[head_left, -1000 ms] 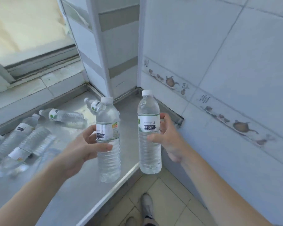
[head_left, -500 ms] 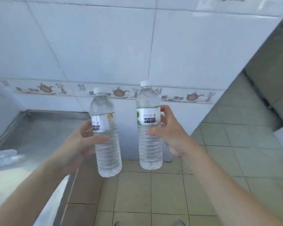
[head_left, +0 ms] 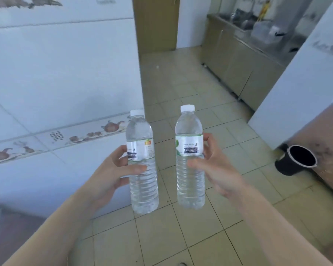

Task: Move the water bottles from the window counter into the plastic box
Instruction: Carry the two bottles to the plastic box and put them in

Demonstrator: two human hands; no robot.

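While the person turned away from the window tabletop, which had filled the view a moment before and had now dropped out of it, both hands stayed clamped on their loads. The left hand (head_left: 112, 174) gripped the bottle with the orange-marked label (head_left: 141, 164) around its middle, thumb across the front; the right hand (head_left: 215, 170) held the bottle with the green-marked label (head_left: 189, 160) the same way. Both bottles stood upright, capped, side by side but apart, out in front over the tiled floor (head_left: 181, 237).

Ahead of the hands the room had opened up: a tiled wall (head_left: 56, 83) to the left, a brown door (head_left: 155, 24) beyond, steel cabinets (head_left: 238, 60) far off to the right, and a black cup (head_left: 294, 160) just right of the right hand. No plastic box showed anywhere, so I judged this the carrying leg, with the drop-off yet to come and the box somewhere further round the turn.
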